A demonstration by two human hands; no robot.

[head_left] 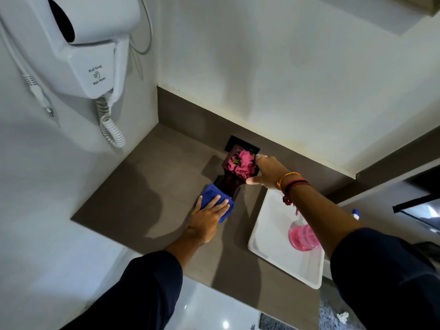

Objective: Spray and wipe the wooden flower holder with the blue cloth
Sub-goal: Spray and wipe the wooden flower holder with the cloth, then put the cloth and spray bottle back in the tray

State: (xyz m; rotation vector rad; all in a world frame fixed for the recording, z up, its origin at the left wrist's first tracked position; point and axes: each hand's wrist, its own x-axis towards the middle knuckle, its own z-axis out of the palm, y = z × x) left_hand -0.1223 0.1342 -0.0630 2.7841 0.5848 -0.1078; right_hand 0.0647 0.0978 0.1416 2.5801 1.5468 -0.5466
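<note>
A grey-brown tabletop [147, 186] is filling the corner where two white walls meet, and a single white wall-hung hair dryer [78, 44] is hanging on the left wall with its coiled cord [110, 129] dangling toward the surface. One white rectangular tray [271, 225] is lying on the right part of the tabletop, and one spray bottle of pink liquid [303, 236] is standing on it, partly hidden behind the person's right forearm.

The one wooden flower holder [229, 182], dark and flaring wider at the top, is standing near the back wall, just in front of a black wall plate [234, 141], and pink flowers [242, 161] with a bit of green are filling its mouth.

Both arms in dark sleeves are reaching in. The right hand [266, 171] is gripping the holder's upper rim, its grip closed on it with the thumb on the near edge and the fingers over the far corner; three thread bands, one orange, one black and one red, are circling that wrist. The left hand [209, 210] is lying flat with fingers spread and extended, its grip not curled around anything, pressing the one folded blue cloth [212, 192] down against the tabletop. The cloth is touching the lower near side of the holder.
</note>
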